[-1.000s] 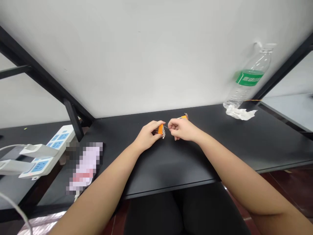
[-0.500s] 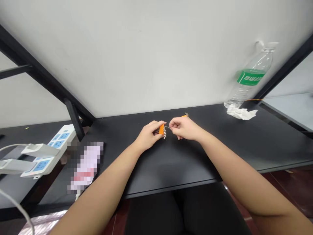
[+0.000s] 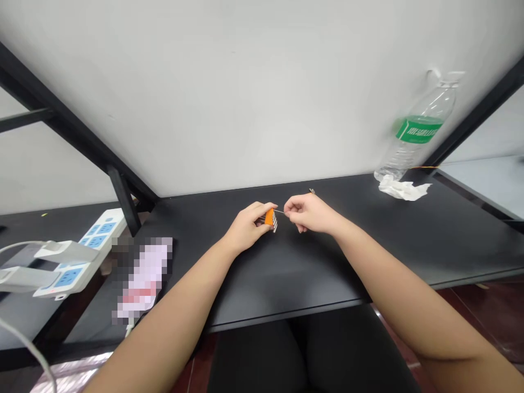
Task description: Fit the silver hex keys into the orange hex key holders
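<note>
the green bottle label point(image 3: 420, 130) is too blurred to read.

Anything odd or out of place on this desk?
A crumpled white tissue lies by the clear bottle, looking like stray litter. No spill shows. The bottle's lean may be just lens distortion.

Forearms point(image 3: 196, 281) inward, left grip point(image 3: 246, 225) in a curl, right grip point(image 3: 309, 213) in a pinch

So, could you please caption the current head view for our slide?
Left hand holds an orange piece; right hand pinches a thin rod.
</note>
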### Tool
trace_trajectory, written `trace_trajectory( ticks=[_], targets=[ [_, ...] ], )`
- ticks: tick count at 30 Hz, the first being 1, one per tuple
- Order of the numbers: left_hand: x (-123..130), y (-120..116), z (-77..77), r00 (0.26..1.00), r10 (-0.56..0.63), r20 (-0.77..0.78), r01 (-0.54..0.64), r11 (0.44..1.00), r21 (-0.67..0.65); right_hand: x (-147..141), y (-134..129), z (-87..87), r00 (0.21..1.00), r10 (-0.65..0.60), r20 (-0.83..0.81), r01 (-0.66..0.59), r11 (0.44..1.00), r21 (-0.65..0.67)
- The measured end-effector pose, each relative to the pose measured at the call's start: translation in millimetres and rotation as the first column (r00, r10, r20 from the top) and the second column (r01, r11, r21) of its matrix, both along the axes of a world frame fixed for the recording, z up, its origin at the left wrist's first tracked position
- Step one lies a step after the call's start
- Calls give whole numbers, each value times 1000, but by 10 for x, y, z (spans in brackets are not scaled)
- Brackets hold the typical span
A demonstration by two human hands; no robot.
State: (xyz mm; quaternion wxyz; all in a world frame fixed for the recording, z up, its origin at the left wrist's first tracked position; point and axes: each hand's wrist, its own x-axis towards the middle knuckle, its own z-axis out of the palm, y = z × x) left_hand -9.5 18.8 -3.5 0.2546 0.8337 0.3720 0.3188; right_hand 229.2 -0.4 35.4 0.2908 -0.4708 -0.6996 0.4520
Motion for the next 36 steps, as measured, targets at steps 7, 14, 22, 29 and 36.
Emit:
trace_trajectory(
  ticks=[7,14,22,29,36],
  targets=[
    [-8,-13,16,999,-4,-40,4,1000,-2,17,2,21,999,-12,-43,10,998,-67],
    [1,-40,5,1000,-17,-20,17,1000,-15,21,10,-1,998,-11,-70,3,994,-113],
    [30,-54,12,1000,1,-9,-2,999,-32,3,-1,-28,999,16,-49,-21,995,-103],
    [35,-57,11,999,6,34,-5,999,-53,-7,-23,1,997,2,-83,-10,995,-99],
    [28,-44,9,998,15,54,-12,999,-45,-11,-29,37,997,-24,-78,16,995,-96]
  ],
)
